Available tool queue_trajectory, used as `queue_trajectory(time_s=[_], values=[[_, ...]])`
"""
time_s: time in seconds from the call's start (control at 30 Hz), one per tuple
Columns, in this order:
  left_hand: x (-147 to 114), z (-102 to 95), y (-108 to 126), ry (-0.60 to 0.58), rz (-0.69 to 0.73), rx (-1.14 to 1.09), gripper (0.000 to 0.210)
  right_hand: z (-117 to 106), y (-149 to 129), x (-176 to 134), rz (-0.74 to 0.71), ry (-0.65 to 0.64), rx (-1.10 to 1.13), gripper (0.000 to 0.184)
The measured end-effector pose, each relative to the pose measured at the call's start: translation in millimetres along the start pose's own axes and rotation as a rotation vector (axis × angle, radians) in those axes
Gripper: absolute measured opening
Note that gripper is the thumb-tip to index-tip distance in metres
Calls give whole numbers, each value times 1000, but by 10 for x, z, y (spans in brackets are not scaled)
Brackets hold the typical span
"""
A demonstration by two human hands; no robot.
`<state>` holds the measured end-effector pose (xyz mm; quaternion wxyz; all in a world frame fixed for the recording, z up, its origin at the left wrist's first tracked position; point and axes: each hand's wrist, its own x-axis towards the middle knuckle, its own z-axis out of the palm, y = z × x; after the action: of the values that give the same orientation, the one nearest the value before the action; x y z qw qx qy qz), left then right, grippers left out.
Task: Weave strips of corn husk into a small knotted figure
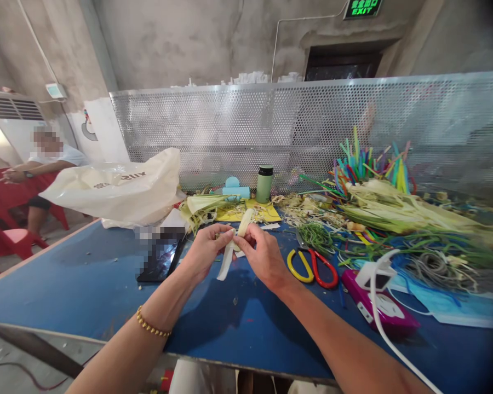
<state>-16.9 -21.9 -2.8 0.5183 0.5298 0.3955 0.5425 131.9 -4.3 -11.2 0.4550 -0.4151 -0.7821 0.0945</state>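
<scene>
Close together above the blue table (119, 301), both my hands are pinched on a pale yellow-green corn husk (245, 220). My left hand (207, 246) closes thumb and fingertips on its left side. From the right, my right hand (265, 254) grips the husk between thumb and bent fingers, and a curled part stands up above them. A narrow whitish strip (225, 265) hangs below the fingers; whether it belongs to the husk I cannot tell. Scissors (314, 268) with one yellow and one red handle lie to the right of my right hand.
A tablet (160, 260) and a white plastic bag (119, 189) lie left. Behind stand a green bottle (265, 185) and a perforated metal screen (213, 131). Right are husks (394, 205), green strands (315, 237), a purple power strip (378, 306) and a face mask (456, 301). A person (53, 158) sits far left.
</scene>
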Motion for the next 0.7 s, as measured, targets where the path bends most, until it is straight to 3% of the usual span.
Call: queue_trajectory(time_s=[0.17, 0.37, 0.53, 0.7], values=[[-4, -2, -3, -23, 39, 12, 31, 26, 21, 3, -56, 105, -7, 20], [-16, 18, 15, -21, 44, 22, 33, 30, 49, 25, 16, 18, 59, 19], [-26, 31, 28, -40, 49, -12, 36, 10, 24, 10, -26, 56, -26, 22], [-50, 35, 58, -52, 33, 92, 50, 6, 34, 13, -19, 67, -56, 21]])
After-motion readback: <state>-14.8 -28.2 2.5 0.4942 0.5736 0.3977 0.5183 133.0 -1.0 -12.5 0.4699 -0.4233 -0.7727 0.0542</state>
